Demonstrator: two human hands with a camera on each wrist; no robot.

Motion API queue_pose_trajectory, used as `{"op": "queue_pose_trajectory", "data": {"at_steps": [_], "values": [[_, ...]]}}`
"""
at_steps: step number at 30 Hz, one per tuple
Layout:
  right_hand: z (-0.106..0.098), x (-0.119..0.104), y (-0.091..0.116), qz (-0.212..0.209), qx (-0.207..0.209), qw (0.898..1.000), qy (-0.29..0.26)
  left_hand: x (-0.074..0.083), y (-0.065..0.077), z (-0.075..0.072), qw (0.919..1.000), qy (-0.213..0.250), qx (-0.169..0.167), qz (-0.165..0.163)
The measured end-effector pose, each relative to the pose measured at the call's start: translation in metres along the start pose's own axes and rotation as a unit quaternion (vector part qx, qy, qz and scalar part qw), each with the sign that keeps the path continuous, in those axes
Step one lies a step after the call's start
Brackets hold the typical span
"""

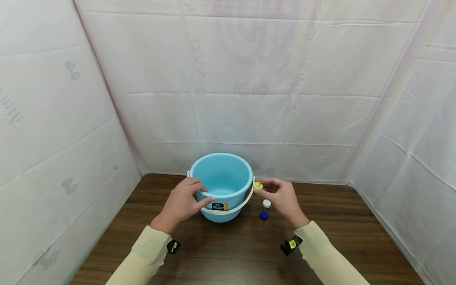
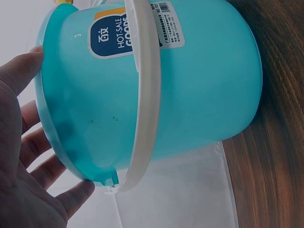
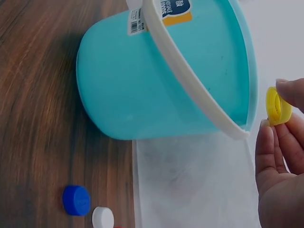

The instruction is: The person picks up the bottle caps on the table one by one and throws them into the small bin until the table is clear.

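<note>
A light blue bucket (image 1: pixel 221 158) with a white handle (image 2: pixel 148 95) and a printed label (image 1: pixel 218 206) stands upright on the table. My left hand (image 1: pixel 183 201) holds its near-left rim, thumb along the front edge and the other fingers over the rim. Beside the bucket's right rim, my right hand (image 1: pixel 283 197) pinches a yellow bottle cap (image 3: pixel 278 106) between thumb and fingers. In the right wrist view the cap's hollow side shows, and it is apart from the rim. The handle hangs down across the bucket's front.
A white bottle cap (image 1: pixel 266 203) and a blue bottle cap (image 1: pixel 264 215) lie on the dark wooden table (image 1: pixel 228 253), right of the bucket. A sliver of something red (image 3: pixel 118 227) shows at the right wrist view's lower edge. Pale sheeting (image 1: pixel 249 118) encloses the back and sides.
</note>
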State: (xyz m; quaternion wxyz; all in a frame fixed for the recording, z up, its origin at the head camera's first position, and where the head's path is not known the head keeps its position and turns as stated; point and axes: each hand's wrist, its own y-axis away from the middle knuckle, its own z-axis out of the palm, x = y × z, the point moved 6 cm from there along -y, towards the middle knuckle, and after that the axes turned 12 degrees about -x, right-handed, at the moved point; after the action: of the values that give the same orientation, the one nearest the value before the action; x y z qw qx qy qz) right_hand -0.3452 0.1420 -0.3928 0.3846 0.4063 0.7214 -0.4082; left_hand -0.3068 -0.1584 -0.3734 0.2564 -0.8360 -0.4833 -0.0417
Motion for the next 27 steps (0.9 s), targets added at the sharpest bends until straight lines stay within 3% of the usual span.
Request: {"op": "queue_pose_trajectory", "data": {"at_steps": [21,27], "values": [[0.016,-0.03,-0.029,-0.043,-0.003,0.999,0.023,0.001,0.0,0.0,1.0,-0.007,-0.003,-0.001],[0.021,-0.033,-0.041,-0.034,-0.006,0.999,0.03,0.0,-0.001,0.0,0.9999,-0.007,-0.006,-0.007]]}}
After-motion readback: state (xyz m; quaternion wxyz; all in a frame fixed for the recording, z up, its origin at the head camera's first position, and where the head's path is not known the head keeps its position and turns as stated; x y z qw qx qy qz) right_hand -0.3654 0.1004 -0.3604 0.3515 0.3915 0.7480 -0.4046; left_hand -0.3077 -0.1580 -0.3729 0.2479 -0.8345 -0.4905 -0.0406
